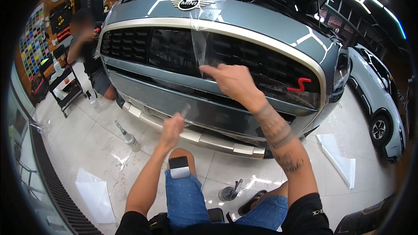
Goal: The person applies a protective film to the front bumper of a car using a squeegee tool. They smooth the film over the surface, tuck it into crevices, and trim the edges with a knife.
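The front of a grey-blue car (165, 91) fills the middle of the view, its hood raised. My right hand (233, 80) is at the dark grille (172, 45), fingers pinched on the loose lower end of a strip of clear film (199, 43). The strip hangs from beside the winged emblem (189, 3), over the pale grille trim. Lower and to the left, my left hand (173, 125) is closed on a slim grey tool (186, 110); blur hides its exact kind. On my left knee lies a black-and-silver flat card, like a squeegee (179, 168).
Spray bottles stand on the tiled floor, one at left (127, 137) and one by my feet (229, 191). White sheets lie left (95, 196) and right (337, 161). Another person (89, 48) crouches at the car's left side, near a black cart (65, 87). A pale car (374, 95) stands right.
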Motion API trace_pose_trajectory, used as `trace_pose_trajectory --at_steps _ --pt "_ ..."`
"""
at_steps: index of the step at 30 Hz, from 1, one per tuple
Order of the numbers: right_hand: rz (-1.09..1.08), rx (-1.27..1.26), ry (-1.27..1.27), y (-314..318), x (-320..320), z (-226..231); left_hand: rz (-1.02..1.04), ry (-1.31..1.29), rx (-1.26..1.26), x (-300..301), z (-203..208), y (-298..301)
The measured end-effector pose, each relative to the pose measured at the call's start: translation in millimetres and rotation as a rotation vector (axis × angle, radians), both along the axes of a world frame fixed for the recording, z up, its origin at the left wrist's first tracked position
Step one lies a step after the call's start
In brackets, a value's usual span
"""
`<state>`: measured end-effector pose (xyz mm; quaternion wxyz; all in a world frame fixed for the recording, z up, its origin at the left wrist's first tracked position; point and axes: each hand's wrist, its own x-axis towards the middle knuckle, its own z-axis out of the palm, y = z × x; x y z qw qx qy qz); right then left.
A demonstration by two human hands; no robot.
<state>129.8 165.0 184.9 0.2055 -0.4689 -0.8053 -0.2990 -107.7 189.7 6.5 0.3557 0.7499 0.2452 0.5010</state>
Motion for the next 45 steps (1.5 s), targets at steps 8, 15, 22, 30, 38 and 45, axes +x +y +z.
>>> trace_pose_trajectory --at_steps 8,15,22,30,38,45 --pt "-0.135 -0.151 -0.451 37 -21 19 -0.104 0.281 0.104 -15 15 -20" --pt "-0.147 0.053 -0.255 30 -7 12 -0.131 0.289 0.107 -13 23 -32" --pt "-0.213 0.157 -0.178 28 4 4 -0.13 0.323 0.15 -14 25 -41" --pt "-0.289 0.084 -0.091 38 -26 10 -0.159 0.275 0.134 -2 33 -51" --pt "-0.094 0.428 0.159 -19 40 107 -0.082 0.257 0.119 -34 24 -57" --pt "-0.433 -0.176 0.856 -76 193 229 -0.111 0.216 0.078 -16 20 -68"
